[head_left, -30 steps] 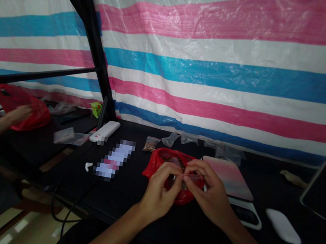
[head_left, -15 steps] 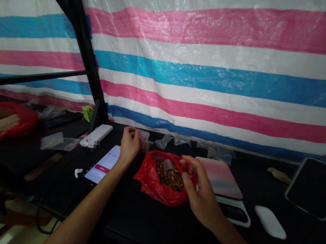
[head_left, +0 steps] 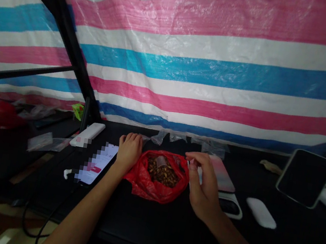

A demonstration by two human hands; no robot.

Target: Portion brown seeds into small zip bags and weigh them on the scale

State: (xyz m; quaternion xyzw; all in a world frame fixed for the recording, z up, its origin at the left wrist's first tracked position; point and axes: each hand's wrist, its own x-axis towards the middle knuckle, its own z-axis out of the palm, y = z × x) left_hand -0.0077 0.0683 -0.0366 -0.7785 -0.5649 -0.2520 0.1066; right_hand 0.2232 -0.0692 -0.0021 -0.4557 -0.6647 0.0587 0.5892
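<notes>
A red plastic bag lies with its mouth spread on the black table. Inside are many small brown and yellowish kernels, whose kind I cannot make out, and a small clear plastic cup. My left hand is at the bag's left rim, back upward and fingers curled down. What it grips, if anything, is hidden beneath it; a little clear plastic shows just beyond. My right hand hovers by the right rim with fingers loosely bent, thumb and fingertips slightly apart, nothing visible between them.
Left of my hands lie a lit phone, a white power bank and an earbud. Clear bags line the back. Rightward are a scale with a pink-topped plate, a white case and a dark-screened device.
My left hand has turned downward, and the small filled clear bag beside it is no longer visible. My right hand has drawn slightly off the red bag's rim, its fingers more curled. The view shifted right.
</notes>
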